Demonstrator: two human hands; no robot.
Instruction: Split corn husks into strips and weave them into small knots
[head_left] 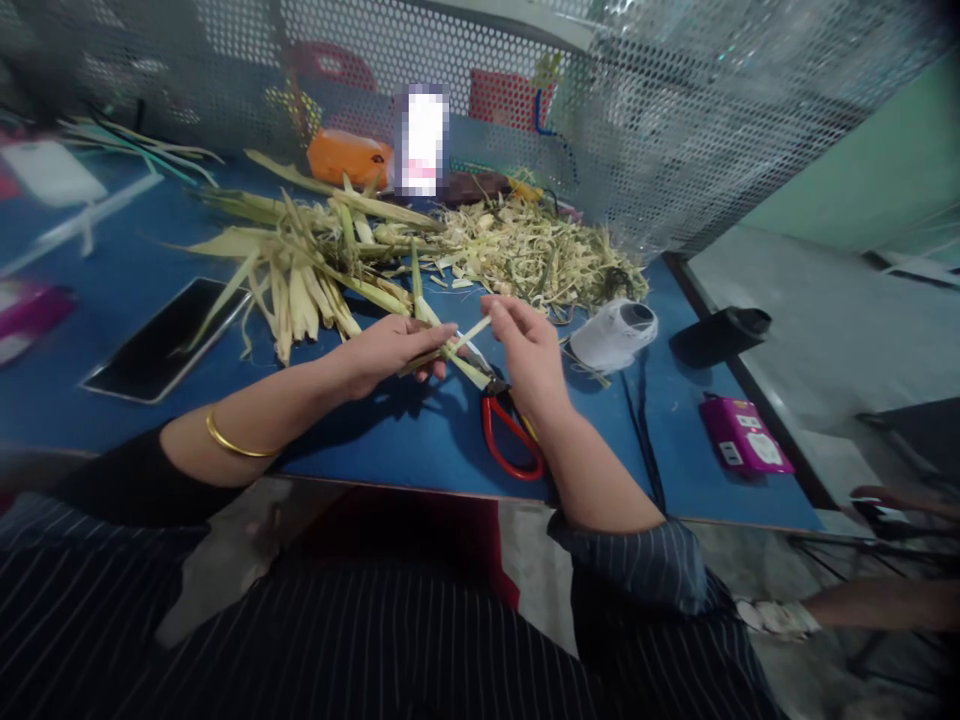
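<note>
Between my hands, over the front of the blue table, are pale green strips of corn husk (471,371). My left hand (409,348) pinches the crossing strips between thumb and fingers. One narrow strip runs up to my right hand (525,350), whose thumb and forefinger grip its end. Under the hands lie scissors (512,440) with red handles, their blades partly covered by the husk. Just beyond my left hand is a bunch of dry corn husks (300,295). A heap of shredded husk (525,250) lies behind my right hand.
A white thread cone (613,335) and a black cone (720,337) lie at right, near a purple packet (746,436). At left is a dark flat tray-like panel (169,340). An orange bag (346,158) sits by the perforated metal screen (637,120). Another person's leg (885,605) shows lower right.
</note>
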